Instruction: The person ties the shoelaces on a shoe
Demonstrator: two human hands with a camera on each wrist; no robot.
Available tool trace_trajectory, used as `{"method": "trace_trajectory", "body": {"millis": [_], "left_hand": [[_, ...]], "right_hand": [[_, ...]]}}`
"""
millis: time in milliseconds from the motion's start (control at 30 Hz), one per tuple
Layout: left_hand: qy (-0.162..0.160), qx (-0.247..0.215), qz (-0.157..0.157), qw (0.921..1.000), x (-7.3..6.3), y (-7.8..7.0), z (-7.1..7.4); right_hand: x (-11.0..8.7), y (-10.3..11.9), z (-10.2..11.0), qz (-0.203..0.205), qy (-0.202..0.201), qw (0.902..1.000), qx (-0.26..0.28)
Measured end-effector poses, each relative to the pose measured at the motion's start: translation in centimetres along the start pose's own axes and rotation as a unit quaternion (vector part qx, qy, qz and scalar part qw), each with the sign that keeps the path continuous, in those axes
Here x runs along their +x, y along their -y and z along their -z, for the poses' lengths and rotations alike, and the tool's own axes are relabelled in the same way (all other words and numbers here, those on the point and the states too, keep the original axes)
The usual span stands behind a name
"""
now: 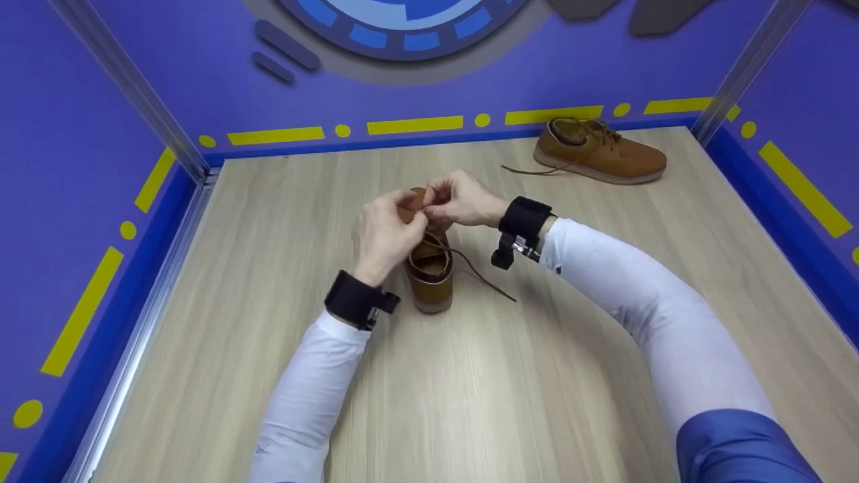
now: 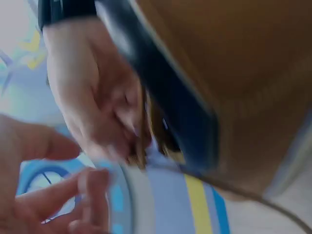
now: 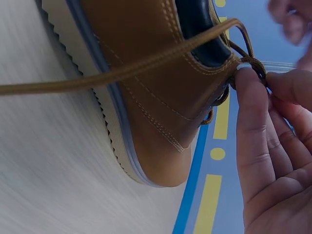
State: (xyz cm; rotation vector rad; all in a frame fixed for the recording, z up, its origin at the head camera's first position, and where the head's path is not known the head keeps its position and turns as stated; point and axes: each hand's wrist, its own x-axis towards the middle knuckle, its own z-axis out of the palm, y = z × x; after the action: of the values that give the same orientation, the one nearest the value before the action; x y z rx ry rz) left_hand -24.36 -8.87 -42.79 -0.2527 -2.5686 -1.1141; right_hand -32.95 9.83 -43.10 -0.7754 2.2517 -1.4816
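A brown lace-up shoe (image 1: 431,295) stands on the wooden tabletop, its heel toward me and its toe partly hidden by my hands. My right hand (image 1: 464,201) pinches the shoelace (image 3: 251,62) between thumb and forefinger at the top of the lacing. Just beside it is my left hand (image 1: 386,231), with a gap between thumb and fingers and no lace visible in it; in the left wrist view its fingers (image 2: 95,187) look blurred. One loose lace end (image 1: 480,274) trails from the shoe to the right onto the table.
A second brown shoe (image 1: 604,151) stands at the back right, toe pointing right, with a loose lace end trailing left. Blue-purple panels with yellow marks (image 1: 416,125) enclose the wooden tabletop (image 1: 470,396) at the back and both sides.
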Motion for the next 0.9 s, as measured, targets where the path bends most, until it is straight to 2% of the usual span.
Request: {"method": "trace_trajectory", "body": {"millis": [100,200,400,533,600,700,800,900], "left_hand": [[0.050,0.003,0.038,0.9981,0.6,1.1,0.3],[0.079,-0.012,0.037,0.9961,0.9,1.8,0.0],[0.060,-0.028,-0.001,0.9978,1.1,2.6,-0.7],[0.042,-0.030,0.000,0.9987,1.1,2.9,-0.9],[0.033,-0.037,0.004,0.9988,1.1,3.1,-1.1],[0.025,-0.053,0.013,0.9982,1.2,3.3,-1.3],[0.022,-0.075,0.029,0.9965,1.2,3.4,-1.4],[0.019,-0.095,0.048,0.9941,1.2,3.5,-1.5]], "right_hand": [[-0.1,-0.1,0.0,-0.007,0.006,0.9997,0.023],[-0.2,-0.3,0.1,-0.007,0.008,0.9993,0.036],[-0.4,-0.5,0.2,-0.020,-0.002,0.9985,0.050],[-0.5,-0.5,-0.1,-0.019,-0.023,0.9980,0.055],[-0.7,-0.7,-0.4,0.002,-0.044,0.9986,0.030],[-1.3,-0.9,-0.9,0.049,-0.068,0.9957,-0.039],[-1.9,-1.0,-1.6,0.094,-0.059,0.9855,-0.128],[-2.3,-1.2,-2.1,0.127,-0.040,0.9704,-0.202]]}}
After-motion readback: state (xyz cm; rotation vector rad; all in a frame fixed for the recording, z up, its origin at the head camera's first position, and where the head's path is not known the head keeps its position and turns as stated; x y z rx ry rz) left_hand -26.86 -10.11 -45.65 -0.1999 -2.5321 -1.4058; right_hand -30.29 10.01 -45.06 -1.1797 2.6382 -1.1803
